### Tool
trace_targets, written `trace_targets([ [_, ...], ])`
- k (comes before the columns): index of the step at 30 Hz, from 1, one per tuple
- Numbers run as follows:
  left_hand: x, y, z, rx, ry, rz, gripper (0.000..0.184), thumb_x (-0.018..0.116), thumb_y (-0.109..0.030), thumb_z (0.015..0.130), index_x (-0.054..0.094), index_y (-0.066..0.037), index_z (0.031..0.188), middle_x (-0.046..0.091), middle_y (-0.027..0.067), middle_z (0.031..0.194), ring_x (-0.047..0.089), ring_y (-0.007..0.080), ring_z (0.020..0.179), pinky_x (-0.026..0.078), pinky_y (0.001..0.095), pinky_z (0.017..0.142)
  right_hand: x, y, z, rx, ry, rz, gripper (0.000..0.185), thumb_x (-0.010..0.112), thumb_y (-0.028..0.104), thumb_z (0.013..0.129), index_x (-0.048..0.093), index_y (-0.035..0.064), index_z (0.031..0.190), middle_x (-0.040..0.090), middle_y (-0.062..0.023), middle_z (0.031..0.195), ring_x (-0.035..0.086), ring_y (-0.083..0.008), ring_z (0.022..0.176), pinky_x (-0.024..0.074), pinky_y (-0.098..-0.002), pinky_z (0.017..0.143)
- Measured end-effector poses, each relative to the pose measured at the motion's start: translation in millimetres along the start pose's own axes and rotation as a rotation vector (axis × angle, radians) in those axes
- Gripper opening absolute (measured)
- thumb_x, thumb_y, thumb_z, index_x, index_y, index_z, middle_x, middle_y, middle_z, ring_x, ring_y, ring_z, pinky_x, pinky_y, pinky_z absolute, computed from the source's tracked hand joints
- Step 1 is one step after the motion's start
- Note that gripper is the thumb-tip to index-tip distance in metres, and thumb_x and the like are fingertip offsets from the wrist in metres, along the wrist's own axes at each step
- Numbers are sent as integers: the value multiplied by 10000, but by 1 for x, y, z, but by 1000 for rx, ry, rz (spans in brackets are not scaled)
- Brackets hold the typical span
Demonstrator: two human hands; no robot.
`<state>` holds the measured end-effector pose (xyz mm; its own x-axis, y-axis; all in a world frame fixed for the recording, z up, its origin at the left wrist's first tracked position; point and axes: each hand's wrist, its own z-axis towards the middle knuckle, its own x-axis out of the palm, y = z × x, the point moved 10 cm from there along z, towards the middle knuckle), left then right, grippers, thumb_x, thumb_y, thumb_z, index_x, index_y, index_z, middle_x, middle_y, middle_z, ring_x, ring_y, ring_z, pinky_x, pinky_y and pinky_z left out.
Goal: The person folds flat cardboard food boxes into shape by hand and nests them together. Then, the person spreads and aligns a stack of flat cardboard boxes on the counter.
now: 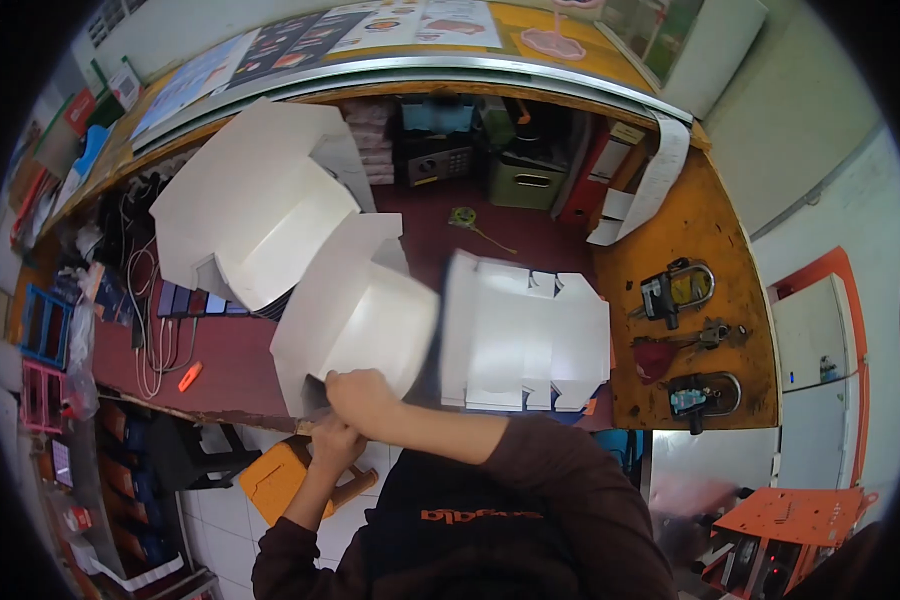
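Observation:
A partly folded white cardboard box (370, 330) stands tilted at the front of the desk, its flaps raised. My right hand (362, 402) is closed on the box's near left corner, its arm reaching across from the right. Just below it, my left hand (336, 444) is closed at the same corner, with its fingertips partly hidden. Behind and to the left sits another part-folded white box (270, 200) on a stack. To the right lie flat, creased white box blanks (520, 335) with slotted tabs.
A tape measure (462, 217) rests on the dark red desktop, near a safe (438, 166) and a green box (523, 184). Padlocks (675, 293) and keys (717, 334) lie on the right shelf. Cables (142, 330) and an orange cutter (190, 376) are at left; a yellow stool (275, 482) stands below.

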<state>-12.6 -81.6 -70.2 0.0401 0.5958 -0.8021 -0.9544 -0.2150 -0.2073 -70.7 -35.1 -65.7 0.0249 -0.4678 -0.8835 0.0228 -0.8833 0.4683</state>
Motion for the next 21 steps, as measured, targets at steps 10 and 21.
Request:
trace_targets([
  [10, 12, 60, -24, -509, 52, 325, 381, 608, -140, 703, 489, -56, 1056, 502, 91, 1069, 582, 263, 807, 481, 369, 510, 30, -18, 12, 95, 431, -175, 206, 588, 203, 715, 652, 9, 741, 636, -143, 779, 629, -243, 727, 507, -338, 570],
  [21, 17, 11, 10, -398, -267, 3, 630, 703, -149, 681, 320, -110, 1180, 283, 203, 1284, 187, 476, 1230, 190, 588, 966, -82, -167, 30, 276, -180, -197, 383, 501, 381, 816, 595, 11, 830, 623, -152, 799, 620, -276, 755, 488, -369, 614],
])
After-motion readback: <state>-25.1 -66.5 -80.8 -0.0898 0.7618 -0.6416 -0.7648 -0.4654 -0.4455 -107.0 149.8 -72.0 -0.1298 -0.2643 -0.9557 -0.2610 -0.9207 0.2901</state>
